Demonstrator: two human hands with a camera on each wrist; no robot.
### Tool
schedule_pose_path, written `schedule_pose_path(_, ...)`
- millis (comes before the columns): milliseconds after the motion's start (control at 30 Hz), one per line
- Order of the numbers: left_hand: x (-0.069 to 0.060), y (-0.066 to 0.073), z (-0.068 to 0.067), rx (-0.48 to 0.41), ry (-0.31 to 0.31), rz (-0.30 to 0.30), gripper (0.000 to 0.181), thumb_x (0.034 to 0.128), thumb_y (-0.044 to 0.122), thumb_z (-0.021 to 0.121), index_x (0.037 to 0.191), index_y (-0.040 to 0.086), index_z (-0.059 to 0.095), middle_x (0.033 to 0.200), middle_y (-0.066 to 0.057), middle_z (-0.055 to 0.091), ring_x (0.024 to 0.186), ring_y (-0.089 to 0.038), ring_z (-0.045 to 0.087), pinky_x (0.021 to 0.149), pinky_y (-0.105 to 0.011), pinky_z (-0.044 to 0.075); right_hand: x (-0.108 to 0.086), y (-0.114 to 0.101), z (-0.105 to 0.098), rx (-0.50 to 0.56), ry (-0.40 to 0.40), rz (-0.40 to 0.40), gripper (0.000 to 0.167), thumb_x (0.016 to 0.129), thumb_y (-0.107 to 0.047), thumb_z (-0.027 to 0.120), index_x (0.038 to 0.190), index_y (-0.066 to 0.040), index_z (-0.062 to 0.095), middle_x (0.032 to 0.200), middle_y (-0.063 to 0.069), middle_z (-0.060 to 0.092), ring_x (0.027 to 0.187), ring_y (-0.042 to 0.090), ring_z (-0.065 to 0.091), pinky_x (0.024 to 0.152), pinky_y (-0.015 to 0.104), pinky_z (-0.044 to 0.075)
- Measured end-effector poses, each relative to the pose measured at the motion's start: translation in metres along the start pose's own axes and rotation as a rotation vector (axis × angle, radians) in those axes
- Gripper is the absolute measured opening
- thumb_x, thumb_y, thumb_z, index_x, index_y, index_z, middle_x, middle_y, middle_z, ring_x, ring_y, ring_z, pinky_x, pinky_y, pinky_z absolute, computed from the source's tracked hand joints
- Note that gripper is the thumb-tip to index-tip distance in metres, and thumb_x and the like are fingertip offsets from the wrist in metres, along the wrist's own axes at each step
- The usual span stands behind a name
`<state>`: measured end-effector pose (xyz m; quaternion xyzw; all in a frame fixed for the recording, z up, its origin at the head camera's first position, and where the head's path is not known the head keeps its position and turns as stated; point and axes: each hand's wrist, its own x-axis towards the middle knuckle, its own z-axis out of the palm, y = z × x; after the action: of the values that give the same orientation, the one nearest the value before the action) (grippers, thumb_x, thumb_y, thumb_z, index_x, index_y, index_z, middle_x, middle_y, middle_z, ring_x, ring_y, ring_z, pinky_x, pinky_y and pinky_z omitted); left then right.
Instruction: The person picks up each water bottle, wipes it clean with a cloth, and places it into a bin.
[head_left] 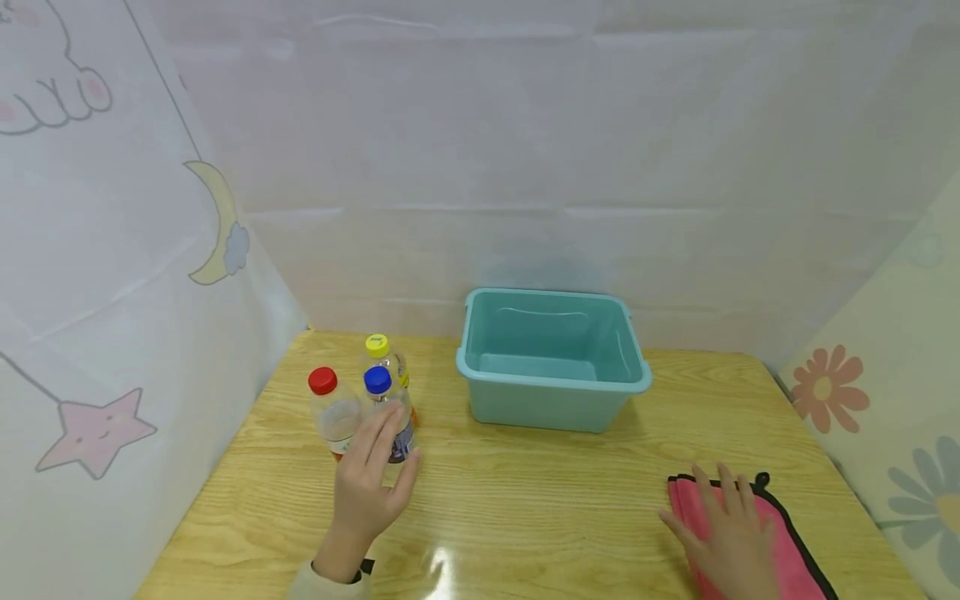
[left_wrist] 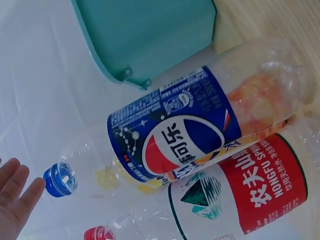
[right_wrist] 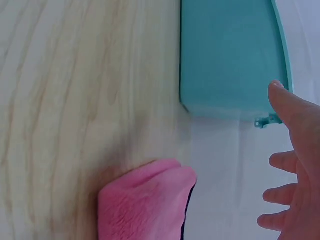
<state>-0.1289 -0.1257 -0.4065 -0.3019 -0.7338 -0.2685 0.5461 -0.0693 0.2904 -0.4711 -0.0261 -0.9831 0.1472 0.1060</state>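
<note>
Three clear plastic bottles stand together on the left: a blue-capped Pepsi bottle (left_wrist: 175, 142), a red-capped Nongfu Spring bottle (left_wrist: 240, 192) and a yellow-capped bottle (head_left: 377, 346) behind them. My left hand (head_left: 371, 483) is just in front of the blue-capped bottle, fingers fairly straight. In the left wrist view its fingertips are close by the blue cap (left_wrist: 60, 180); nothing is gripped. On the right lies a folded pink cloth (head_left: 783, 542) with black edging. Over it my right hand (head_left: 731, 533) is spread, holding nothing; the right wrist view shows fingers apart from the cloth.
A teal plastic bin (head_left: 540, 404) stands at the back middle of the wooden table (head_left: 525, 517), its open top facing up. White sheeting (head_left: 525, 167) hangs behind the table, and printed sheets close in both sides.
</note>
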Motion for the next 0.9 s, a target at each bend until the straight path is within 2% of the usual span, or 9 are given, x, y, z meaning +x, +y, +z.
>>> schedule_pose_path(67, 0.003, -0.003, -0.001, 0.015, 0.019, -0.014, 0.044, 0.0919, 0.025, 0.050, 0.102, -0.017, 0.059, 0.103, -0.027, 0.059, 0.092, -0.039, 0.058, 0.098, -0.024, 0.038, 0.000, 0.005, 0.002, -0.014, 0.002, 0.005, 0.085, 0.082, -0.052, 0.059, 0.142, -0.004, 0.025, 0.137, 0.032, 0.023, 0.128, 0.051, 0.011, 0.073, 0.080, 0.018)
schedule_pose_path(233, 0.009, -0.012, -0.002, 0.058, 0.054, -0.052, 0.042, 0.0900, 0.023, 0.052, 0.105, -0.016, 0.057, 0.106, -0.028, 0.057, 0.094, -0.040, 0.056, 0.098, -0.021, 0.037, 0.000, 0.016, 0.004, -0.018, -0.053, 0.041, 0.086, 0.083, -0.056, 0.056, 0.142, -0.001, 0.024, 0.137, 0.034, 0.020, 0.127, 0.053, 0.009, 0.076, 0.080, 0.015)
schedule_pose_path(367, 0.013, -0.023, 0.000, 0.090, 0.045, -0.111, 0.044, 0.0890, 0.024, 0.053, 0.111, -0.014, 0.055, 0.110, -0.029, 0.055, 0.098, -0.040, 0.053, 0.098, -0.025, 0.037, 0.001, 0.022, 0.005, -0.026, -0.088, 0.069, 0.087, 0.083, -0.058, 0.053, 0.141, 0.000, 0.023, 0.138, 0.034, 0.018, 0.127, 0.053, 0.008, 0.077, 0.081, 0.012)
schedule_pose_path(567, 0.017, -0.031, 0.001, 0.151, -0.037, -0.186, 0.050, 0.0901, 0.030, 0.049, 0.119, -0.011, 0.052, 0.116, -0.028, 0.053, 0.105, -0.040, 0.051, 0.085, -0.049, 0.045, 0.004, 0.036, 0.008, -0.018, -0.122, 0.080, 0.087, 0.083, -0.059, 0.052, 0.140, 0.003, 0.025, 0.138, 0.036, 0.015, 0.125, 0.055, 0.007, 0.075, 0.083, 0.009)
schedule_pose_path(633, 0.017, -0.032, 0.002, 0.155, -0.065, -0.197, 0.051, 0.0907, 0.031, 0.047, 0.118, -0.011, 0.051, 0.116, -0.029, 0.052, 0.105, -0.040, 0.050, 0.081, -0.054, 0.045, 0.005, 0.043, 0.009, -0.016, -0.118, 0.077, 0.088, 0.083, -0.059, 0.053, 0.139, 0.003, 0.026, 0.138, 0.036, 0.015, 0.124, 0.056, 0.009, 0.074, 0.082, 0.010)
schedule_pose_path(767, 0.014, -0.035, 0.002, 0.145, -0.136, -0.226, 0.053, 0.0923, 0.033, 0.044, 0.120, -0.012, 0.049, 0.119, -0.029, 0.049, 0.107, -0.041, 0.049, 0.080, -0.056, 0.046, 0.008, 0.054, 0.009, -0.026, -0.126, 0.071, 0.088, 0.083, -0.061, 0.051, 0.140, 0.001, 0.024, 0.138, 0.036, 0.015, 0.122, 0.057, 0.011, 0.074, 0.081, 0.012)
schedule_pose_path(900, 0.009, -0.036, 0.004, 0.118, -0.181, -0.255, 0.056, 0.0941, 0.037, 0.041, 0.123, -0.012, 0.047, 0.123, -0.029, 0.047, 0.110, -0.043, 0.047, 0.081, -0.057, 0.046, 0.010, 0.064, 0.011, -0.024, -0.184, 0.087, 0.090, 0.083, -0.063, 0.048, 0.141, 0.000, 0.021, 0.138, 0.037, 0.012, 0.122, 0.058, 0.008, 0.074, 0.081, 0.010)
